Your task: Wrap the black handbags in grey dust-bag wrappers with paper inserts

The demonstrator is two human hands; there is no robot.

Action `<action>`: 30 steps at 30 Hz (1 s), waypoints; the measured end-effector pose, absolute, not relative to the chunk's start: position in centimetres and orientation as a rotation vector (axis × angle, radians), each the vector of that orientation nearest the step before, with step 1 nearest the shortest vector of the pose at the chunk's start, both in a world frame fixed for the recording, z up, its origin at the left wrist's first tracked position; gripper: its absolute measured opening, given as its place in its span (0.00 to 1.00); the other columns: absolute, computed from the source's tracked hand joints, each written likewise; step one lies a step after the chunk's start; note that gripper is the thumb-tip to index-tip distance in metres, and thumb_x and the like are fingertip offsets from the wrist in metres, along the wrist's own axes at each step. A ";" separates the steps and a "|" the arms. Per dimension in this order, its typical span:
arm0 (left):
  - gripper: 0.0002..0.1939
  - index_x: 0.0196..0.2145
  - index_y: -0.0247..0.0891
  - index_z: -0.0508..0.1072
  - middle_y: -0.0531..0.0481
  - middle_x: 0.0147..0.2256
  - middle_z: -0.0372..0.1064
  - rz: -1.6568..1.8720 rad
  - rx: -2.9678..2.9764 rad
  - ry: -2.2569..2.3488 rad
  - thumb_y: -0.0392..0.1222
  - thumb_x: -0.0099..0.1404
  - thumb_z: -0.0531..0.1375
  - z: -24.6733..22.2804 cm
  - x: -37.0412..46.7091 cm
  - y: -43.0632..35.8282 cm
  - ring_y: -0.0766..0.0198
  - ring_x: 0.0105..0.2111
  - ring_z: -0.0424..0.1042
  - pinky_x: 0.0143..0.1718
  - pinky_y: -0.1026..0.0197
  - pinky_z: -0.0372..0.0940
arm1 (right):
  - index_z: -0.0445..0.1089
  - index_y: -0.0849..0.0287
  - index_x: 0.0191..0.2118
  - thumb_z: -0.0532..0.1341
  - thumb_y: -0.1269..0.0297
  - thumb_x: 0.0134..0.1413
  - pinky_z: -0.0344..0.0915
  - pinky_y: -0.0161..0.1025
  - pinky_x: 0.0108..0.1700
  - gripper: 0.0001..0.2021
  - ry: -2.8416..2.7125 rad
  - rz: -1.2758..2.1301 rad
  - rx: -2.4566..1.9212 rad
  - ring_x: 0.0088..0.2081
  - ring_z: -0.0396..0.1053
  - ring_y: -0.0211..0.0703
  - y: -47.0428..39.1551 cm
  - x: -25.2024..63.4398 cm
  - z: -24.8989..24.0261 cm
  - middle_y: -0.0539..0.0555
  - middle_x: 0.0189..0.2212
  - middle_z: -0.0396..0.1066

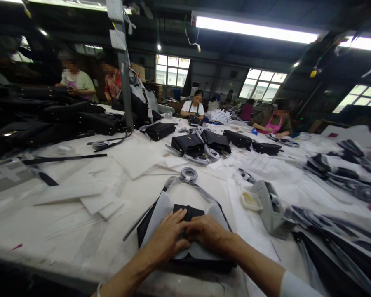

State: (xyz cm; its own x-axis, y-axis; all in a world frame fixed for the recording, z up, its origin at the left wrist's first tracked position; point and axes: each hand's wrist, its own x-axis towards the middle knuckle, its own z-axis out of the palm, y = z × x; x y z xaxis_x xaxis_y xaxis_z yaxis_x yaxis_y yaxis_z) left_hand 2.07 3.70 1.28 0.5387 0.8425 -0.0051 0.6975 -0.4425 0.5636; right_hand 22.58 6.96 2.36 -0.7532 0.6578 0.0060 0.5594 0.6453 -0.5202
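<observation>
A black handbag (200, 266) lies on the table right in front of me, with a pale grey sheet (157, 212) spread over it. A dark flap-like piece (193, 212) shows at its middle. My left hand (170, 232) rests on the bag with fingers stretched out over this dark piece. Beside it, touching it, my right hand (207, 233) has its fingers curled in at the bag's middle; what they pinch, if anything, is hidden. Behind the bag lies its strap, wrapped in clear film and rolled into a coil (188, 175).
A grey tape dispenser (270, 208) and a small tray (251, 201) stand to the right. Wrapped straps and bags (336, 243) lie further right. White sheets (95, 202) lie left. Black bags (188, 144) stand ahead, others pile up left by a post (125, 82). Several people work beyond.
</observation>
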 end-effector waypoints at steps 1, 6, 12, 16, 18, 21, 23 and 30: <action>0.32 0.61 0.49 0.68 0.41 0.68 0.49 0.370 2.269 1.237 0.36 0.59 0.67 1.1 2.0 3.7 0.47 0.68 0.48 0.67 0.38 0.45 | 0.79 0.52 0.42 0.63 0.70 0.59 0.63 0.33 0.38 0.09 -2.684 0.724 -0.982 0.36 0.73 0.40 6.8 22.5 2.3 0.49 0.34 0.77; 0.32 0.59 0.51 0.70 0.43 0.69 0.46 0.342 2.236 1.243 0.36 0.58 0.67 1.2 1.8 4.0 0.49 0.69 0.45 0.67 0.38 0.41 | 0.71 0.52 0.54 0.57 0.70 0.64 0.64 0.36 0.42 0.15 -2.776 0.538 -0.958 0.40 0.73 0.42 5.8 22.0 2.4 0.51 0.38 0.77; 0.32 0.59 0.46 0.70 0.41 0.68 0.48 0.369 2.191 1.229 0.38 0.56 0.67 1.3 1.8 4.3 0.47 0.69 0.47 0.67 0.37 0.43 | 0.70 0.61 0.47 0.59 0.71 0.59 0.65 0.41 0.41 0.11 -2.899 0.352 -1.195 0.42 0.73 0.51 4.7 20.7 2.9 0.58 0.41 0.76; 0.38 0.63 0.44 0.64 0.40 0.67 0.52 0.452 2.230 1.263 0.36 0.56 0.67 0.6 1.8 4.3 0.48 0.67 0.53 0.67 0.37 0.46 | 0.69 0.62 0.48 0.59 0.71 0.56 0.65 0.43 0.42 0.13 -2.767 0.304 -1.479 0.44 0.73 0.54 4.0 19.6 3.0 0.60 0.44 0.76; 0.35 0.62 0.44 0.66 0.40 0.67 0.53 0.459 2.271 1.259 0.37 0.57 0.67 0.5 1.9 4.2 0.47 0.67 0.53 0.66 0.37 0.47 | 0.71 0.60 0.44 0.59 0.70 0.57 0.65 0.41 0.42 0.10 -2.689 0.367 -1.538 0.43 0.73 0.51 4.1 19.6 3.4 0.57 0.41 0.76; 0.32 0.60 0.47 0.69 0.41 0.67 0.52 0.421 2.326 1.248 0.37 0.58 0.66 0.7 1.9 4.1 0.45 0.67 0.51 0.66 0.36 0.48 | 0.72 0.57 0.40 0.58 0.68 0.61 0.65 0.37 0.43 0.06 -2.539 0.448 -1.568 0.42 0.73 0.46 5.1 20.6 4.3 0.53 0.40 0.76; 0.35 0.62 0.48 0.67 0.40 0.67 0.51 0.397 2.325 1.268 0.36 0.56 0.66 0.7 1.9 4.2 0.45 0.67 0.51 0.66 0.35 0.47 | 0.73 0.58 0.42 0.58 0.67 0.62 0.64 0.40 0.50 0.07 -2.498 0.308 -1.601 0.46 0.72 0.48 5.8 21.7 4.5 0.56 0.43 0.75; 0.38 0.62 0.54 0.65 0.45 0.66 0.52 0.396 2.357 1.281 0.34 0.55 0.67 -1.5 1.6 5.6 0.45 0.66 0.53 0.65 0.35 0.48 | 0.74 0.60 0.41 0.58 0.56 0.66 0.56 0.52 0.59 0.13 -2.465 0.033 -1.743 0.47 0.71 0.53 6.9 24.0 2.1 0.58 0.40 0.76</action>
State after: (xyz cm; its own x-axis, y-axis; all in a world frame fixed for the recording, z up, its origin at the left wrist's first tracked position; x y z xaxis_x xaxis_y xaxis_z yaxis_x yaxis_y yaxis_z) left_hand 1.63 5.61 -1.52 0.5333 0.8447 0.0451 0.7231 -0.4829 0.4940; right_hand 24.01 6.95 2.08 -0.3281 0.9406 0.0871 0.9379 0.3354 -0.0882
